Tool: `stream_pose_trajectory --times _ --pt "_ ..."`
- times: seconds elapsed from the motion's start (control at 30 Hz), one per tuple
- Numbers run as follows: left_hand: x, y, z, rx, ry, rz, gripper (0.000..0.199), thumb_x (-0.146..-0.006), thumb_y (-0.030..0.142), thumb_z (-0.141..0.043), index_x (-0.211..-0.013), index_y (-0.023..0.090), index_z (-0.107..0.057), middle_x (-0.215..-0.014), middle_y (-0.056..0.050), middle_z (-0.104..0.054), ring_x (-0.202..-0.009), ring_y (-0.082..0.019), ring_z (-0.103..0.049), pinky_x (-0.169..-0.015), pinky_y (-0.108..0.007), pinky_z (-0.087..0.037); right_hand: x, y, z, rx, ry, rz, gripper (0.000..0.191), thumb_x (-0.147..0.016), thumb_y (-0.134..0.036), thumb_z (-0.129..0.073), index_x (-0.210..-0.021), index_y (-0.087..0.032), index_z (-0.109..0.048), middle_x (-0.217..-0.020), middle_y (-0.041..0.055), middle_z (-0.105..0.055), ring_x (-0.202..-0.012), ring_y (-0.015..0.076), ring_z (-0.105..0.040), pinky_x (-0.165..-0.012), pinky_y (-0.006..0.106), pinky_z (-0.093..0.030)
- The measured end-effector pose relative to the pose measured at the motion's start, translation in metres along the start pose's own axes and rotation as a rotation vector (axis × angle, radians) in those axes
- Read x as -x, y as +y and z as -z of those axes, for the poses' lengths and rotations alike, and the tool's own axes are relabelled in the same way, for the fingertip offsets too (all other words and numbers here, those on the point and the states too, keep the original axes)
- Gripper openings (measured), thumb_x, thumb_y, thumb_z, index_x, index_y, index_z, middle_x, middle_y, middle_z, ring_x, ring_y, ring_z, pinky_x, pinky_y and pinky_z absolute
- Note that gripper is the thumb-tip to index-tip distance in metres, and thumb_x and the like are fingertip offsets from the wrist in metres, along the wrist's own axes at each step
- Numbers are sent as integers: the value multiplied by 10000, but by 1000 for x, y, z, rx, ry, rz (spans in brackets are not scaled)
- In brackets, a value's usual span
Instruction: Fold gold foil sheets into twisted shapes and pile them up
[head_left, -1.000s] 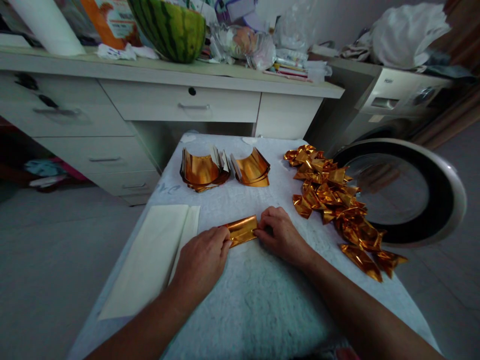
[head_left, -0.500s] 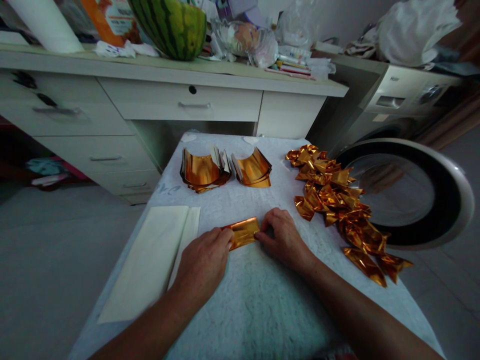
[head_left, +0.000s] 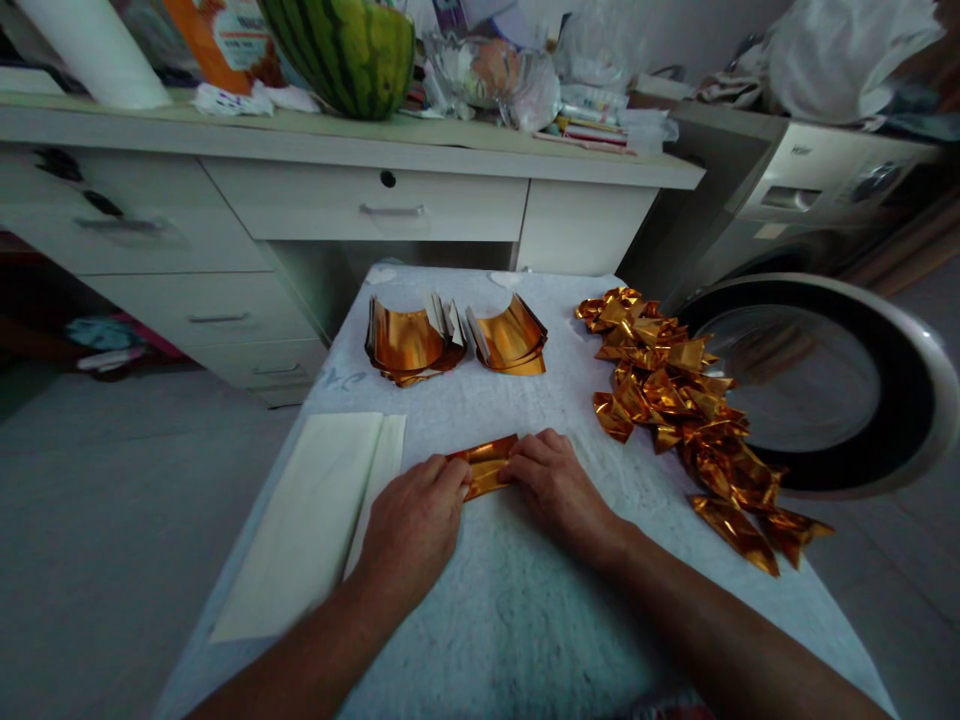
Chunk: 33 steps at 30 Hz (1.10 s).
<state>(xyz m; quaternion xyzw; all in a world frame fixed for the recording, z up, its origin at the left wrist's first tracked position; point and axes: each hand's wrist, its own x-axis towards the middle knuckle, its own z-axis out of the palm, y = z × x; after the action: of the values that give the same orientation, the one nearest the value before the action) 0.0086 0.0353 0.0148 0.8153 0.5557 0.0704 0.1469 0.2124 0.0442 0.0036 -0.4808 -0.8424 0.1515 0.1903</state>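
A strip of shiny gold foil paper (head_left: 486, 474) lies between my hands on the cloth-covered table (head_left: 480, 620), with a crease along its length. My left hand (head_left: 420, 510) pinches its left end, thumb and fingers pressed together. At the right end, my right hand (head_left: 551, 485) has its fingers closed on the strip, covering that edge. Beyond them stand two stacks of curved gold foil sheets, a left stack (head_left: 409, 340) and a right stack (head_left: 511, 340). A heap of folded gold foil pieces (head_left: 664, 385) spreads along the table's right side.
Folded white paper sheets (head_left: 307, 520) lie at the left, partly under my left forearm. A washing machine's open round door (head_left: 919, 400) reaches close to the table's right edge. Behind is a white desk (head_left: 442, 205) with a cut watermelon (head_left: 349, 60) and plastic bags on top.
My right hand has moved left over the strip's right end and now covers more of it. The strip's long fold looks more raised. My left hand keeps its hold.
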Motion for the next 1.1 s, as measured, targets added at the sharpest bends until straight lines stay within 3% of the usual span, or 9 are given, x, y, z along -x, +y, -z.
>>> stream_pose_trajectory --times 0.17,0.3,0.53,0.87,1.1 --pt "1 -1 -3 1 10 -8 182 -969 149 -428 -958 196 -604 -937 -44 -650 -878 -205 -627 -813 -338 -474 1 -5 2 -25 -40 29 199 -870 -41 -515 -921 -183 -646 -932 54 -634 -876 204 -496 -788 343 -350" --pt "2 -1 -2 0 28 -11 195 -974 152 -408 -965 199 -597 -934 -43 -639 -865 -202 -622 -800 -333 -478 -2 -14 3 -4 -23 -35 63 -902 -178 -568 -891 -180 -630 -934 58 -627 -889 215 -502 -786 356 -349" --pt "2 -3 -1 29 17 16 219 -971 129 -385 -1006 196 -590 -987 -55 -647 -909 -199 -631 -825 -327 -480 -11 -21 -5 95 -27 -141 130 -899 -288 -628 -825 -187 -594 -919 55 -633 -873 224 -497 -778 373 -347" --pt "0 -2 -1 -28 -9 37 203 -978 145 -384 -1035 190 -573 -986 -67 -659 -900 -219 -647 -802 -346 -498 -11 -22 -6 70 -28 -161 85 -882 -215 -606 -814 -195 -558 -913 54 -613 -846 215 -482 -760 365 -338" --pt "2 -6 -8 -29 43 -3 221 -944 76 -387 -968 192 -574 -927 -53 -627 -839 -197 -626 -778 -326 -503 -13 -21 -6 92 -30 -158 62 -892 -174 -547 -833 -193 -553 -904 60 -605 -829 215 -471 -749 370 -333"
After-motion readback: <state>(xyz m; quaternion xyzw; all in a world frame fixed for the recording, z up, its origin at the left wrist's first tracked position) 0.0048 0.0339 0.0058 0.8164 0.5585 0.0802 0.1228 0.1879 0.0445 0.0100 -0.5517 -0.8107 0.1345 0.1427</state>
